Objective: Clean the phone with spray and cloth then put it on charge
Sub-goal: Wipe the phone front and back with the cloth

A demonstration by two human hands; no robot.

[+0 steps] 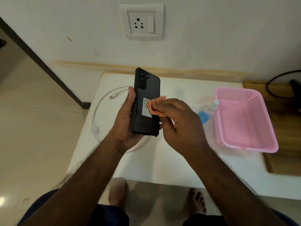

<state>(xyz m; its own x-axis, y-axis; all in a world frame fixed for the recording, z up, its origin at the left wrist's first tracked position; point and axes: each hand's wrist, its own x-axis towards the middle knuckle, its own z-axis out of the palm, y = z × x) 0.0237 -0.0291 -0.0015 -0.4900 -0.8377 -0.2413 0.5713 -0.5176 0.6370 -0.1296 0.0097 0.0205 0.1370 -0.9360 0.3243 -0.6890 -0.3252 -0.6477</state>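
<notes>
Two hands busy | my left hand (125,121) grips phone (145,101) by its edges, back up | my right hand (179,123) pinches cloth (154,108) against it | phone stiff, likely slippery: hold sides.

In my left hand (125,121) the black phone (146,101) sits in a matt, rubbery-looking plastic case with thick corners, and a glossy white paper sticker (145,106) is stuck on its back. Against that sticker my right hand (180,124) pinches a small orange cloth (156,106), soft and folded in layers. Under the phone, the white tabletop (162,160) looks smooth and slightly shiny. Left of the phone, the white charging cable (97,111) is smooth plastic with a metal plug tip. Right of the phone, the pink basket (260,124) is perforated glossy plastic, and the spray bottle (210,108) is clear plastic. Beyond the basket lies grained brown wood (283,160).
</notes>
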